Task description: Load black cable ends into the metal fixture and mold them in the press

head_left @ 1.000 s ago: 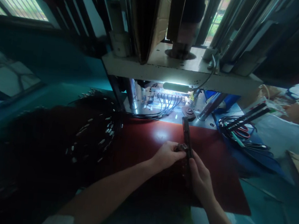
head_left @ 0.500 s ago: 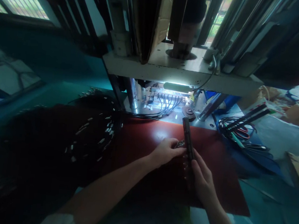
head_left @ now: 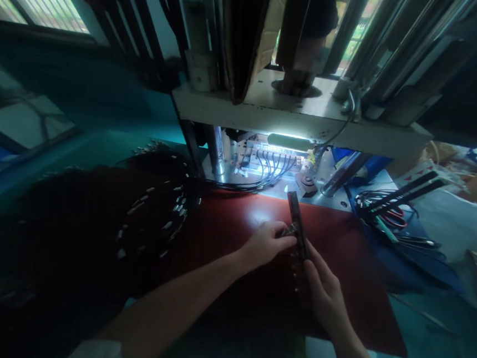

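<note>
Clock directions read from the hands. Right hand (head_left: 325, 284): fingers wrapped on a long dark bar (head_left: 295, 214), held tilted above the red bench (head_left: 236, 209), far end pointing to about 11 o'clock. Left hand (head_left: 264, 242): thumb and forefinger pinched on a small metal part (head_left: 290, 230) against the bar's left side; whether it is seated in the bar cannot be told. Small shiny points along the bar's near left edge, too blurred to identify.

At 11 o'clock, inside the press frame (head_left: 306, 118): lit fixture (head_left: 271, 160) holding a row of black cables (head_left: 241, 187), which sweep round to the left. Lamp (head_left: 290, 143) above it at 12.

At 9: dark cable heap (head_left: 152, 216), bright connector ends showing; container beneath not discernible.

At 2 to 3: blue sheet (head_left: 443, 270) carrying coiled leads (head_left: 370, 199) and a red loop handle (head_left: 394, 218). Beyond, clear plastic wrapping (head_left: 453, 211); contents unclear.
</note>
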`<action>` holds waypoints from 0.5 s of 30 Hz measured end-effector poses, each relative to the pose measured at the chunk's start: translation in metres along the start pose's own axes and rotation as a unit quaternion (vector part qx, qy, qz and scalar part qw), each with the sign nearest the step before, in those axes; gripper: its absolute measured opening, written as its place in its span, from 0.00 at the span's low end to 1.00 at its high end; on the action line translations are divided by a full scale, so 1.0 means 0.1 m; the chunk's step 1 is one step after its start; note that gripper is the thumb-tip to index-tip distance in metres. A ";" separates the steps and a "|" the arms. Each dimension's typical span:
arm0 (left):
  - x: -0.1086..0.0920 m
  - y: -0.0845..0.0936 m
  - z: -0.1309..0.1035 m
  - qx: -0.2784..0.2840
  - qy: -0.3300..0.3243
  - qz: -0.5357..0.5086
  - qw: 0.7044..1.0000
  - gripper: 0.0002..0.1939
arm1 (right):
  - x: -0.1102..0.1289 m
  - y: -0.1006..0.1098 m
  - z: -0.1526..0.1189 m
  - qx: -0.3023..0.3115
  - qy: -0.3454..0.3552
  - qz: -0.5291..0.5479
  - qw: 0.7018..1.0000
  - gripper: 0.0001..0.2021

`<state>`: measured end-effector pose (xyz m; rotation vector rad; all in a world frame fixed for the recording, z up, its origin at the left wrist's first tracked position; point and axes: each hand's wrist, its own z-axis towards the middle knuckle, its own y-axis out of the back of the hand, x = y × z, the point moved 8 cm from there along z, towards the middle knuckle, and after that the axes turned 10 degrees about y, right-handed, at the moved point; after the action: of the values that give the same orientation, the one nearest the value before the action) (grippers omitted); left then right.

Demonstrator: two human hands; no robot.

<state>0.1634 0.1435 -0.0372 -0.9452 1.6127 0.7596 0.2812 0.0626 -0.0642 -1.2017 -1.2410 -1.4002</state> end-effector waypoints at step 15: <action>-0.09 0.17 -0.03 -0.096 -0.043 0.128 0.986 0.10 | 0.00 0.03 -0.03 0.000 -0.025 0.045 0.999 0.30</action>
<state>0.1478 0.1508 -0.0273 -0.8370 1.6239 1.1350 0.2838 0.0591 -0.0637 -1.2848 -1.2060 -1.3103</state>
